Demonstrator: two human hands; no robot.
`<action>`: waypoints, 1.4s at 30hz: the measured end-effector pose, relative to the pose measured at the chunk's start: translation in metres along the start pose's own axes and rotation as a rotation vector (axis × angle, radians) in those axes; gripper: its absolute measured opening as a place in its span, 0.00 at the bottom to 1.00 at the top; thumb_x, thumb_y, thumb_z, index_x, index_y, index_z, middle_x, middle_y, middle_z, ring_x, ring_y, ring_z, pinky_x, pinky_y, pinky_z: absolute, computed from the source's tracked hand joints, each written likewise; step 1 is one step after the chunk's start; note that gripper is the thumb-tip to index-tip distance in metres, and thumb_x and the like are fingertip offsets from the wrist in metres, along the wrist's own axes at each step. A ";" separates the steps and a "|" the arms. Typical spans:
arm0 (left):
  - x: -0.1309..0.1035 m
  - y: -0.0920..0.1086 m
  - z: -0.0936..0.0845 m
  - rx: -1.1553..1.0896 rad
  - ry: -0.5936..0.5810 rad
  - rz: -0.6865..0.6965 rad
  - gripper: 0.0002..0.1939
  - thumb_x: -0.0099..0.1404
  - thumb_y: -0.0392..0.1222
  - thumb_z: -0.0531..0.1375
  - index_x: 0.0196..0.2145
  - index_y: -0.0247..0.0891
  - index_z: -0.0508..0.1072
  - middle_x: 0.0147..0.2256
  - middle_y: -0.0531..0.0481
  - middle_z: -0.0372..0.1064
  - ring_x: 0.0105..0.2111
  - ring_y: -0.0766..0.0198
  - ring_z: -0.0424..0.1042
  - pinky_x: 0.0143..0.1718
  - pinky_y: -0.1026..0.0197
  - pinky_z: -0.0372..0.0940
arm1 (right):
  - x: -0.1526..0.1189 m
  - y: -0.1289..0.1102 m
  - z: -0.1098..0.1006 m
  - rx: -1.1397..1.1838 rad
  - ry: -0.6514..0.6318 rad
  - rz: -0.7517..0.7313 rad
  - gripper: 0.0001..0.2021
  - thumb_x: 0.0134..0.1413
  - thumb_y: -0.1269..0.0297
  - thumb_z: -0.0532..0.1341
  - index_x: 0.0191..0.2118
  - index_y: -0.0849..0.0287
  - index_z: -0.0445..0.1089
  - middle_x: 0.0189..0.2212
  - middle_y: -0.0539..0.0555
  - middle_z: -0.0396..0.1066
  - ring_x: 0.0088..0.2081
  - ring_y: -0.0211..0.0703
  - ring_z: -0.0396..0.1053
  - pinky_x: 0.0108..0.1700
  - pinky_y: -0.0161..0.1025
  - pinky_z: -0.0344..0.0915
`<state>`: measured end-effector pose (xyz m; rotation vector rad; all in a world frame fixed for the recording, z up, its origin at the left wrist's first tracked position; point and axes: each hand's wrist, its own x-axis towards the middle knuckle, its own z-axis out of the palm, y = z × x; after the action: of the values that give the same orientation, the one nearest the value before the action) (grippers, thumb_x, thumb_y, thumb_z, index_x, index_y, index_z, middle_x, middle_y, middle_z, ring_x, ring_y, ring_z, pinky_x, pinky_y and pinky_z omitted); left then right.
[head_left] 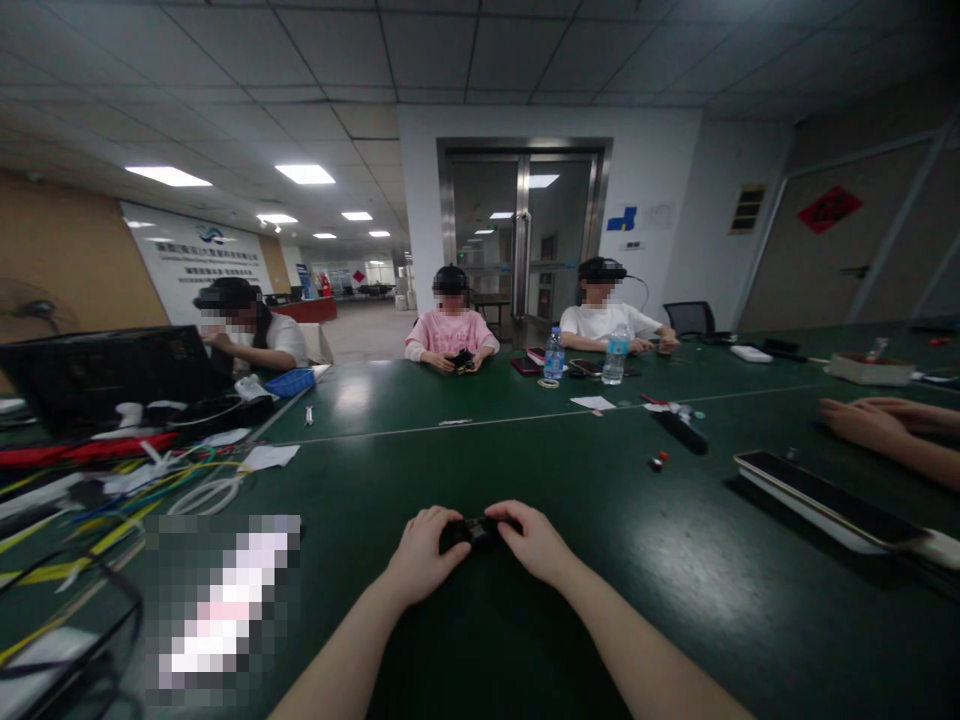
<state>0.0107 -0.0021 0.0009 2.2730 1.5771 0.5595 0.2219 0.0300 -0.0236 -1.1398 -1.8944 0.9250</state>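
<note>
A small, dark, oblong object (480, 533) with a greyish patch on top is held level between my two hands, low over the green table. My left hand (426, 553) grips its left end, fingers curled behind and thumb in front. At the opposite end, my right hand (534, 545) closes on it in a similar way. The ends are covered by my fingers, and its exact kind cannot be made out.
The green table (360, 480) carries a phone on a white block (825, 500), a dark elongated object (681, 432), water bottles (616, 355) and paper (271, 457). Tangled cables (112, 520) lie left. A co-worker's hands (870, 425) rest at right; several people sit around.
</note>
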 end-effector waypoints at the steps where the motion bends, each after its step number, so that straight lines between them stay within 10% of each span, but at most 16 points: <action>1: 0.000 0.000 0.000 -0.003 0.006 0.003 0.19 0.61 0.51 0.55 0.48 0.43 0.67 0.47 0.48 0.65 0.48 0.55 0.62 0.50 0.55 0.56 | 0.000 0.000 0.000 0.002 -0.003 0.000 0.13 0.52 0.68 0.54 0.43 0.55 0.69 0.43 0.52 0.71 0.46 0.43 0.67 0.51 0.42 0.61; 42: -0.003 0.001 -0.004 -0.033 -0.035 0.024 0.23 0.62 0.53 0.54 0.54 0.46 0.63 0.51 0.49 0.62 0.53 0.55 0.58 0.55 0.52 0.51 | -0.010 -0.021 -0.005 -0.131 -0.151 -0.034 0.11 0.48 0.61 0.61 0.41 0.49 0.71 0.48 0.50 0.65 0.51 0.46 0.61 0.54 0.47 0.55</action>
<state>0.0087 -0.0052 0.0043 2.2678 1.5157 0.5445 0.2213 0.0145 -0.0052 -1.1370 -2.1171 0.9009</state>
